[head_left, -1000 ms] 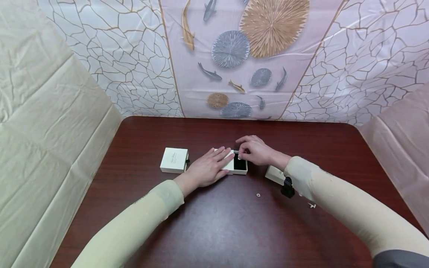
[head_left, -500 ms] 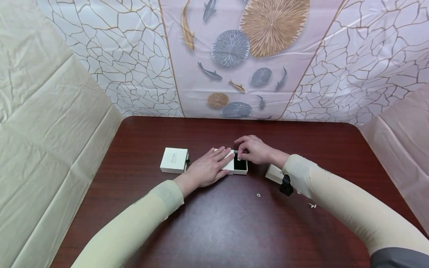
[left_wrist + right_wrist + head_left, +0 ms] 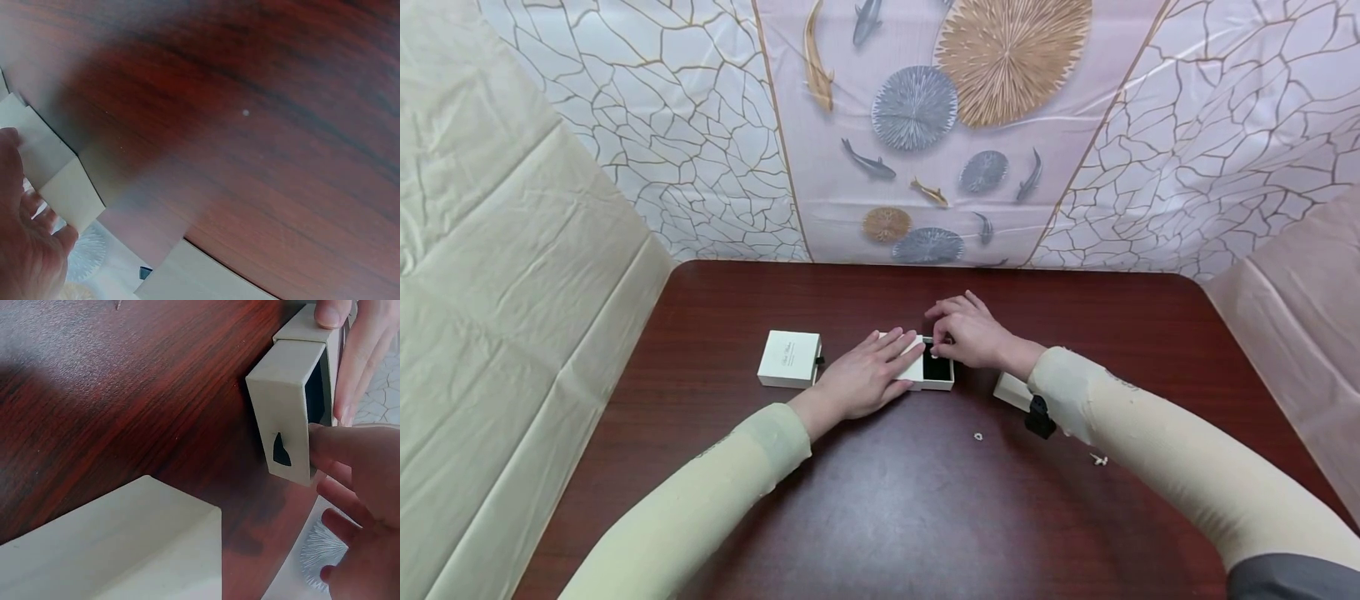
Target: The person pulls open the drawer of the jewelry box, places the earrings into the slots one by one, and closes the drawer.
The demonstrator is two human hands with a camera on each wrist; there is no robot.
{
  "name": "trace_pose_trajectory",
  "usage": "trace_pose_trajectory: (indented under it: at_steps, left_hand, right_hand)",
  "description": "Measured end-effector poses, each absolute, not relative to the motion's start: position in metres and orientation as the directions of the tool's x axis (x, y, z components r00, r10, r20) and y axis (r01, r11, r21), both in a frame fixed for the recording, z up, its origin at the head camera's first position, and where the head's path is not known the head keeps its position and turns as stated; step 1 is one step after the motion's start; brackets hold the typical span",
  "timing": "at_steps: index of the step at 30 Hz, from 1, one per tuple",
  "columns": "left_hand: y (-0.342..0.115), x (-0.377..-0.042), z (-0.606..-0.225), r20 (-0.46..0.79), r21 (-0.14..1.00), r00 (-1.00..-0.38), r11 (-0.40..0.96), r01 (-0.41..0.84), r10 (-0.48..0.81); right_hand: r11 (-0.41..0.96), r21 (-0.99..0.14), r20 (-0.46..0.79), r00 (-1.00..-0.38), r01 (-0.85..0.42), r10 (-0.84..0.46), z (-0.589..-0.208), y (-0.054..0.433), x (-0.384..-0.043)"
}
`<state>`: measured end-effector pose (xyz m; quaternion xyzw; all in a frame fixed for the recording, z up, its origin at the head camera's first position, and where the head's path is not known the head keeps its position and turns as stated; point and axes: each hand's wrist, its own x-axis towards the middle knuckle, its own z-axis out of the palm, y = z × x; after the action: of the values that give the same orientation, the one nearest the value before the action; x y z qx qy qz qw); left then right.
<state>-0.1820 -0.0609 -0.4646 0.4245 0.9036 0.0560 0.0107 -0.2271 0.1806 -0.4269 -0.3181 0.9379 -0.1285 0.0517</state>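
Note:
A white slide-out jewelry box lies on the table with its drawer partly out, black lining showing. My left hand rests on the sleeve with fingers spread straight across its top; its thumb presses the near side in the right wrist view. Over the drawer, my right hand has thumb and index finger together, the other fingers raised. A tiny whitish piece shows at its pinched fingertips, too small to identify. In the right wrist view these fingertips reach inside the drawer, beside a black pull tab.
A closed white box with a black tab stands left of my left hand. Another white box lies partly under my right wrist. A small ring-shaped piece and small whitish pieces lie on the dark wooden table.
My right hand has shifted slightly left and away, its outer fingers lifting more, while its pinched fingertips stay over the drawer. The left hand and boxes have not visibly moved.

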Motion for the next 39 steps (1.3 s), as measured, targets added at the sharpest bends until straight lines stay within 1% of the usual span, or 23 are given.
trace_pose_trajectory:
  at_steps: [6,16,23,28,32,39]
  left_hand:
    - [-0.06,-0.181,-0.464,0.018,0.104,-0.641,0.636,0.765,0.768]
    - [-0.061,-0.181,-0.462,0.032,0.096,-0.637,0.632,0.769,0.77]
    - [-0.06,-0.18,-0.461,0.013,0.102,-0.639,0.634,0.766,0.769]
    - [-0.06,-0.18,-0.462,0.018,0.1,-0.637,0.633,0.768,0.77]
    - [-0.06,-0.18,-0.463,0.017,0.094,-0.637,0.633,0.768,0.77]
    - [-0.06,-0.181,-0.462,0.016,0.101,-0.637,0.633,0.768,0.77]
  right_hand:
    - [0.761,-0.162,0.024,-0.773,-0.629,-0.634,-0.427,0.182,-0.225]
    - [0.731,-0.084,0.08,-0.736,-0.677,-0.672,-0.427,0.18,-0.222]
    - [0.725,-0.093,0.1,-0.731,-0.682,-0.675,-0.427,0.182,-0.22]
    - [0.713,-0.121,0.15,-0.722,-0.691,-0.675,-0.419,0.187,-0.214]
    - [0.697,-0.13,0.178,-0.708,-0.705,-0.684,-0.411,0.192,-0.206]
    - [0.679,-0.143,0.18,-0.694,-0.72,-0.698,-0.402,0.203,-0.189]
